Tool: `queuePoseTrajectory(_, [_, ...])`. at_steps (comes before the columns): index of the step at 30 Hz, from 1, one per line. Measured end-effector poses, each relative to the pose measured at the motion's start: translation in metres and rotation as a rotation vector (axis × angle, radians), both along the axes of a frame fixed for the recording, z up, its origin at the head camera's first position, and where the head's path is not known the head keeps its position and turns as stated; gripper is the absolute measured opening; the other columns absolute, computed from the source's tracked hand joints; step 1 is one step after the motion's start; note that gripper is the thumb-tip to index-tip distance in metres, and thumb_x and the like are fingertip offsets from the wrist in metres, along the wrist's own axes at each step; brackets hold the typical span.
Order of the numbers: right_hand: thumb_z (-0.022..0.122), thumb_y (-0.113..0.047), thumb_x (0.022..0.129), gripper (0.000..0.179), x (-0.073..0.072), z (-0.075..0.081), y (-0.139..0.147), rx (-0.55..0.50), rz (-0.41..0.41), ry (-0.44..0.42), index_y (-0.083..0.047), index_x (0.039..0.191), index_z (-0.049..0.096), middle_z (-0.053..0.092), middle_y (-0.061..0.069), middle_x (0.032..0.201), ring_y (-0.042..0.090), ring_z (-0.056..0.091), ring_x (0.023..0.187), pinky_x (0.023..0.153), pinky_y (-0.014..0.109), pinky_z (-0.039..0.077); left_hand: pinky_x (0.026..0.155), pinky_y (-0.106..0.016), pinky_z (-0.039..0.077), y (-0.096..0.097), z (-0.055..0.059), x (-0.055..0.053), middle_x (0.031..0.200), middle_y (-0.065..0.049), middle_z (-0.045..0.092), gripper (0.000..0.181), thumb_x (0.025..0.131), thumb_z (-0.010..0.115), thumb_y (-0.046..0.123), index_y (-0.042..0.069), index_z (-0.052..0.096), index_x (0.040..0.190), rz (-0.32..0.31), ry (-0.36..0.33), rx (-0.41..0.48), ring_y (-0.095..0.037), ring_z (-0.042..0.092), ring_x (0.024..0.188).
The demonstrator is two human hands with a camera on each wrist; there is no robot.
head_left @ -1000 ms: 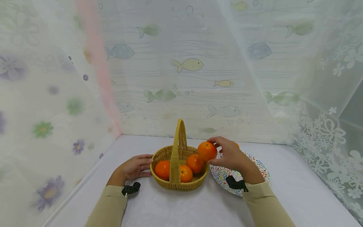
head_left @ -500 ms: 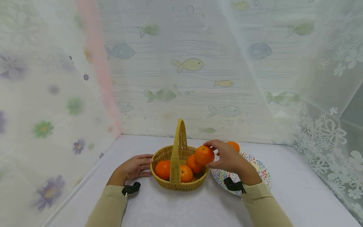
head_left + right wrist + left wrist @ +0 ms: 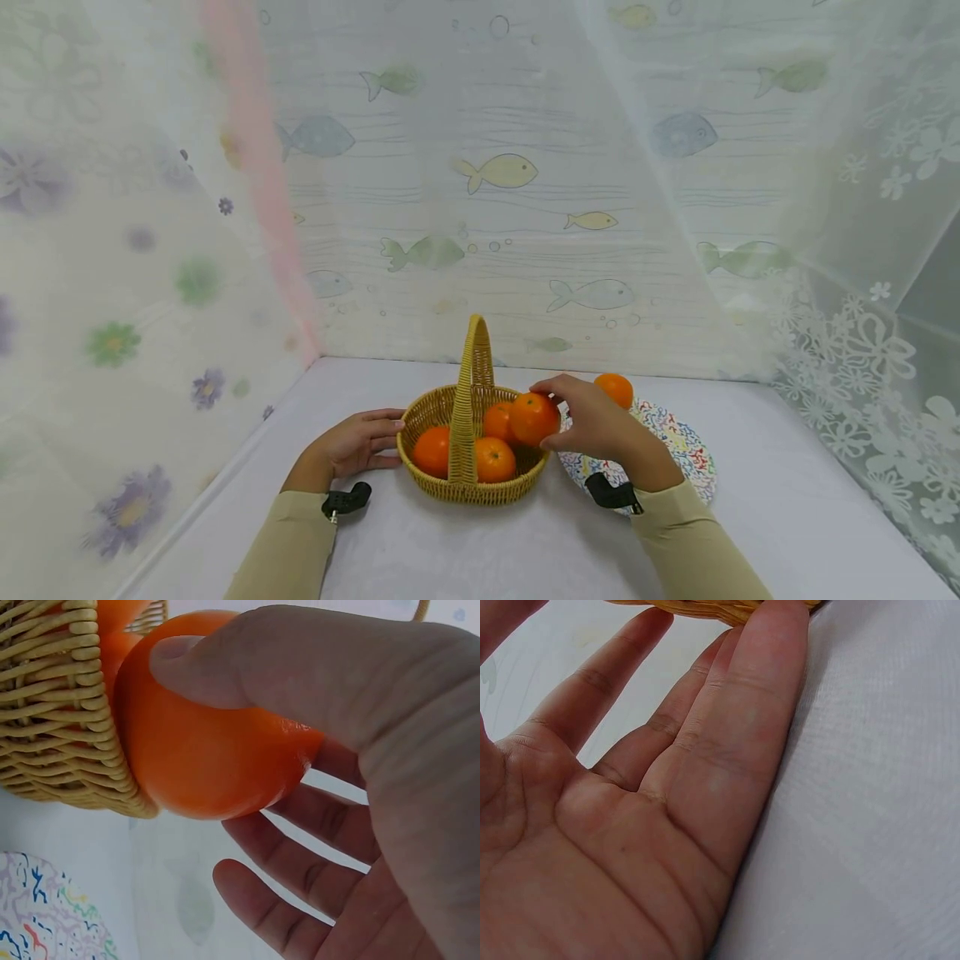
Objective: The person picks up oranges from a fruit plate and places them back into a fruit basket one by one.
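Note:
A yellow wicker basket with a tall arched handle stands in the middle of the table in the head view. Inside it lie three oranges: one at the left, one at the front and one farther back. My right hand grips another orange at the basket's right rim, and the right wrist view has my thumb over this orange, against the wicker rim. My left hand touches the basket's left side with extended fingers; its palm shows in the left wrist view.
A white plate with a multicoloured pattern lies right of the basket, partly under my right forearm. One orange sits at its far side. A white cloth covers the table, and curtains with fish and flowers enclose it.
My right hand has moved left and down with its orange, from above the basket's right rim to against it. The inner orange has shifted left. The orange on the plate has come into fuller view.

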State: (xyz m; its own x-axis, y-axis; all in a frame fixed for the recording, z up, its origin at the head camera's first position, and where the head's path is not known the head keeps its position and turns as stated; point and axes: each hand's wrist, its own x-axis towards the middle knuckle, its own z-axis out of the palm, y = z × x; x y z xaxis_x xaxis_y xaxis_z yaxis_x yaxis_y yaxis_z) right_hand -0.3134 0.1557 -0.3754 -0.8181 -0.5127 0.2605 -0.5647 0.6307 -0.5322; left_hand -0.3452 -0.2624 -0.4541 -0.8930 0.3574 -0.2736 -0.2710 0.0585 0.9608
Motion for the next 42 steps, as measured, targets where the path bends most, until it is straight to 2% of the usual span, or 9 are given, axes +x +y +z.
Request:
queuePoseTrajectory(5, [0.093, -0.017, 0.075, 0.071, 0.001, 0.0, -0.002, -0.018, 0.01, -0.014, -0.017, 0.138, 0.061, 0.065, -0.006, 0.13, 0.021, 0.062, 0.118, 0.102, 0.05, 0.056, 0.097, -0.047, 0.059, 0.001, 0.001, 0.0, 0.139, -0.007, 0.066, 0.062, 0.104, 0.064, 0.028, 0.005, 0.04, 0.157, 0.009, -0.002, -0.002, -0.02, 0.07, 0.115])
queuePoseTrajectory(12, [0.093, -0.021, 0.076, 0.07, 0.0, -0.004, -0.006, 0.017, -0.009, -0.019, -0.021, 0.137, 0.06, 0.065, -0.011, 0.128, 0.015, 0.061, 0.116, 0.1, 0.043, 0.057, 0.098, -0.047, 0.059, 0.0, 0.001, 0.001, 0.14, -0.008, 0.065, 0.064, 0.104, 0.064, 0.029, 0.005, 0.038, 0.158, 0.001, 0.0, -0.001, -0.02, 0.069, 0.116])
queuePoseTrajectory(22, [0.094, -0.022, 0.075, 0.069, -0.003, -0.014, -0.014, 0.024, 0.013, -0.011, -0.018, 0.136, 0.062, 0.067, -0.009, 0.127, 0.016, 0.063, 0.114, 0.1, 0.044, 0.057, 0.098, -0.047, 0.059, 0.0, 0.0, 0.001, 0.137, -0.005, 0.068, 0.064, 0.104, 0.063, 0.029, 0.005, 0.039, 0.158, -0.006, 0.007, 0.006, -0.019, 0.07, 0.115])
queuePoseTrajectory(26, [0.094, -0.022, 0.074, 0.07, -0.004, -0.017, -0.015, 0.005, -0.007, -0.026, -0.018, 0.136, 0.062, 0.067, -0.008, 0.127, 0.016, 0.063, 0.115, 0.1, 0.046, 0.057, 0.097, -0.047, 0.059, 0.0, 0.0, 0.0, 0.135, -0.005, 0.069, 0.064, 0.104, 0.064, 0.029, 0.004, 0.039, 0.158, -0.008, 0.005, 0.012, -0.019, 0.07, 0.115])
queuePoseTrajectory(33, [0.095, -0.026, 0.075, 0.07, -0.004, -0.021, -0.019, 0.046, -0.062, -0.032, -0.019, 0.136, 0.062, 0.067, -0.008, 0.128, 0.015, 0.062, 0.116, 0.103, 0.042, 0.056, 0.096, -0.047, 0.059, 0.001, -0.001, 0.0, 0.136, -0.007, 0.068, 0.063, 0.103, 0.066, 0.028, 0.006, 0.042, 0.156, 0.017, -0.008, 0.009, -0.021, 0.07, 0.115])
queuePoseTrajectory(42, [0.096, -0.033, 0.073, 0.066, -0.003, -0.023, -0.022, 0.066, -0.124, -0.034, -0.022, 0.131, 0.066, 0.07, -0.004, 0.127, 0.023, 0.062, 0.122, 0.106, 0.049, 0.053, 0.096, -0.047, 0.06, 0.001, -0.003, 0.0, 0.138, -0.008, 0.067, 0.064, 0.102, 0.066, 0.029, 0.005, 0.041, 0.156, 0.017, 0.002, -0.001, -0.021, 0.07, 0.115])
